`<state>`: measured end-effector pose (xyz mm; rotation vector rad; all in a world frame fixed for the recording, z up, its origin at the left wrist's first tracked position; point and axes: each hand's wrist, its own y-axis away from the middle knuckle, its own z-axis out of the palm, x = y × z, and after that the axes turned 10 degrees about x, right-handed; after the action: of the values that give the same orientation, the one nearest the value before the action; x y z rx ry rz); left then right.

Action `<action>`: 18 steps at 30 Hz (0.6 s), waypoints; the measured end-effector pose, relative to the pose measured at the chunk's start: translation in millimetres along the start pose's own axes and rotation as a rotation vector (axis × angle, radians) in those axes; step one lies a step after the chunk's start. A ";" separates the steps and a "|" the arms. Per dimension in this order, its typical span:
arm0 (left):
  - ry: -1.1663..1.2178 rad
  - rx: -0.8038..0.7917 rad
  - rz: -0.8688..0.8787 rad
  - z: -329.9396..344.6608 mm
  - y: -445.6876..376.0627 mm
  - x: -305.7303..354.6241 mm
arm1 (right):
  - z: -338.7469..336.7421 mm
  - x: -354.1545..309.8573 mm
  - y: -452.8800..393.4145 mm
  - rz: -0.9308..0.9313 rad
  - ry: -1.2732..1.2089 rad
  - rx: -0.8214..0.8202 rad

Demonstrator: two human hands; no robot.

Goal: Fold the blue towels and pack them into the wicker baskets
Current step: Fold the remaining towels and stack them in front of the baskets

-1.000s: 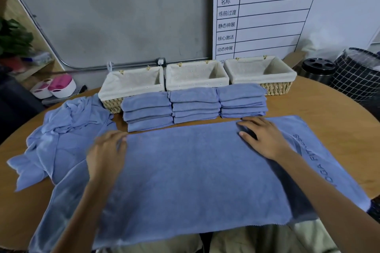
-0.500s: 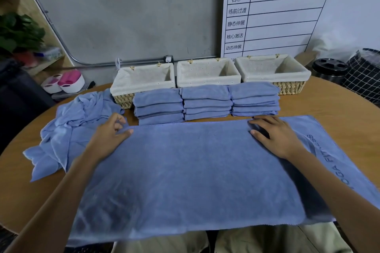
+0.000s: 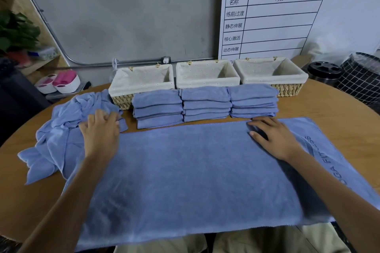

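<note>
The spread towel (image 3: 195,170) is pressed flat on the counter (image 3: 339,113) by the left hand (image 3: 101,133) and right hand (image 3: 275,137), fingers extended.

Bare forearms with no sleeves or jewellery in view, and light khaki trousers (image 3: 257,240) over both knees

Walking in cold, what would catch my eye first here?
The big blue towel spread flat across the round table, with the left hand at its far left corner and the right hand resting on its far edge. Behind it sit three neat stacks of folded towels in front of three lined baskets. A crumpled towel heap lies at the left.
</note>
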<state>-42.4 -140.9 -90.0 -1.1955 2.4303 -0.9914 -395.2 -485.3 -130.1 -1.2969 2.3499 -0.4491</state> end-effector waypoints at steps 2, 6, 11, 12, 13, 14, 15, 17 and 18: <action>0.238 0.001 0.026 -8.1 15.4 34.7 | -0.1 0.1 -0.3 0.000 0.001 -0.015; 0.335 -0.230 0.108 3.4 57.1 61.8 | -2.2 0.0 -1.6 0.008 -0.011 -0.045; 0.293 -0.252 0.052 8.6 51.2 50.3 | -2.2 1.8 -7.7 0.002 -0.035 -0.050; 0.287 -0.243 0.049 7.8 48.7 51.6 | -2.2 2.5 -11.5 0.003 -0.039 -0.038; 0.283 -0.236 0.032 6.3 45.7 53.1 | -2.0 3.1 -15.2 0.005 -0.040 -0.018; 0.276 -0.224 0.008 5.6 42.5 53.7 | -1.4 3.5 -17.9 0.008 -0.040 0.007; 0.256 -0.212 -0.008 4.8 38.8 54.4 | -0.8 3.0 -19.9 0.011 -0.031 0.036; 0.212 -0.219 -0.011 7.0 32.3 55.4 | 1.3 0.4 -25.1 0.003 0.025 0.076; 0.201 -0.232 -0.011 10.2 30.1 55.7 | 2.8 -2.0 -28.0 -0.002 0.061 0.080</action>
<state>-90.4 -175.8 -114.1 -1.2351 2.7623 -0.8894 -372.7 -498.2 -119.0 -1.2660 2.3548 -0.5848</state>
